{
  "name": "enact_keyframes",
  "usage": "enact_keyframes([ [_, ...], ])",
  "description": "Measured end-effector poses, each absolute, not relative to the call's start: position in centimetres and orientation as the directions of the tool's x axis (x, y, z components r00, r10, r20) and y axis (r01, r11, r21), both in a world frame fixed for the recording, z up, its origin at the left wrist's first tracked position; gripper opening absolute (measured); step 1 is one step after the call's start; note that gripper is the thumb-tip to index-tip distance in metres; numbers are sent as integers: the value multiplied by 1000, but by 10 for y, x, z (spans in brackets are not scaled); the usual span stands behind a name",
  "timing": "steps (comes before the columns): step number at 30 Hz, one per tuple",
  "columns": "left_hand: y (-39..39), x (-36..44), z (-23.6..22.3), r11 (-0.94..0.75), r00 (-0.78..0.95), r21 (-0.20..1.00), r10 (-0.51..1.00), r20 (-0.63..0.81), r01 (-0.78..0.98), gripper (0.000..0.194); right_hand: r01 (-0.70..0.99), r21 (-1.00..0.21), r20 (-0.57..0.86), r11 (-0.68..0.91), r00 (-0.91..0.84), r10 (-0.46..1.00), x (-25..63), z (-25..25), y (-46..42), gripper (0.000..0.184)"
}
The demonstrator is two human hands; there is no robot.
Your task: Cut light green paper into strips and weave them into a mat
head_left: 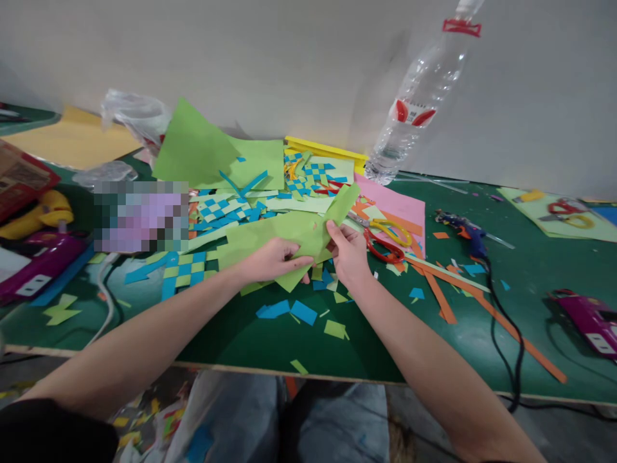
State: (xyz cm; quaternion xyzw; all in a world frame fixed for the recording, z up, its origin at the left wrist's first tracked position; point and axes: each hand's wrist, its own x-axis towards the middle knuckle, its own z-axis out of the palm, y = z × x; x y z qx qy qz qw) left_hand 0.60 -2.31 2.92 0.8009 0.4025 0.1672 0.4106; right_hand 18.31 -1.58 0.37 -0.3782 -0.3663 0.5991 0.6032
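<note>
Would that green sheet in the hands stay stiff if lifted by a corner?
Probably not: the green sheet looks thin, so it should sag. It's likely light, seemingly plain paper. It may crease: its end by the right hand bends upward.

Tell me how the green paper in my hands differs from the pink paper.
Your left hand and right hand hold the green paper, while the pink paper lies on the table. The green paper looks bent near the right hand; the pink paper looks flat. Orange paper partly covers the pink paper, but none lies on the green paper. Both look plain-coloured.
</note>
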Motion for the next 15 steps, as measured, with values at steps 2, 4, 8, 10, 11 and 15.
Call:
enact_keyframes([
  [2,-22,5,29,-365,642,791,765,-45,491,44,-459,-889,-13,-4,15,1000,183,2,-16,25],
  [4,-21,4,29,-387,657,789,753,-29,478,43,-456,-890,-14,-3,20,1000,183,1,-16,24],
  [8,-21,3,30,-373,648,796,761,-31,476,50,-441,-897,-18,0,38,999,182,1,-15,27],
  [10,-21,3,30,-362,651,809,758,-35,464,52,-449,-893,-27,-11,29,999,182,2,-15,28],
  [11,-22,2,30,-354,661,819,749,-41,452,51,-458,-889,-30,-14,28,999,183,2,-14,28],
  [15,-22,1,29,-325,722,858,688,-73,397,48,-472,-882,-31,15,90,995,187,2,-9,28],
])
